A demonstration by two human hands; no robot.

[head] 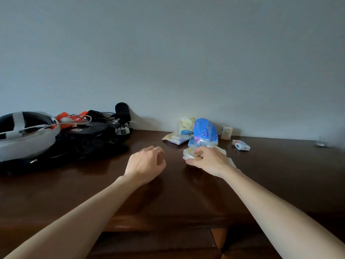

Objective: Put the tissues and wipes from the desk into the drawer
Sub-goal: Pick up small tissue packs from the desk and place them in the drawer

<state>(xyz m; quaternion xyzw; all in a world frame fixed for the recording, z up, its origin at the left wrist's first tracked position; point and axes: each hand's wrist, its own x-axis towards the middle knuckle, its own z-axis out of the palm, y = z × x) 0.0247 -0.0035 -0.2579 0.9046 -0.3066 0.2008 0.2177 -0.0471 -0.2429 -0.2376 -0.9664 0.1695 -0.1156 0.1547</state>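
Note:
On the dark wooden desk (280,174) lies a small heap of tissue and wipe packs near the wall. A blue plastic pack (204,131) stands in its middle, a pale yellow pack (186,124) behind it, and a flat wipes pack (178,137) to its left. My right hand (209,158) grips a pale flat pack (188,153) in front of the blue one. My left hand (147,164) hovers over the desk with curled fingers, holding nothing. A small white-and-blue tissue pack (241,145) lies to the right. The drawer front (158,240) shows below the desk edge.
A white and black headset (24,135) and a black bag (84,144) with cables and a microphone (122,111) fill the desk's left side. A small beige box (226,133) stands by the wall. A small silvery object (322,143) lies far right.

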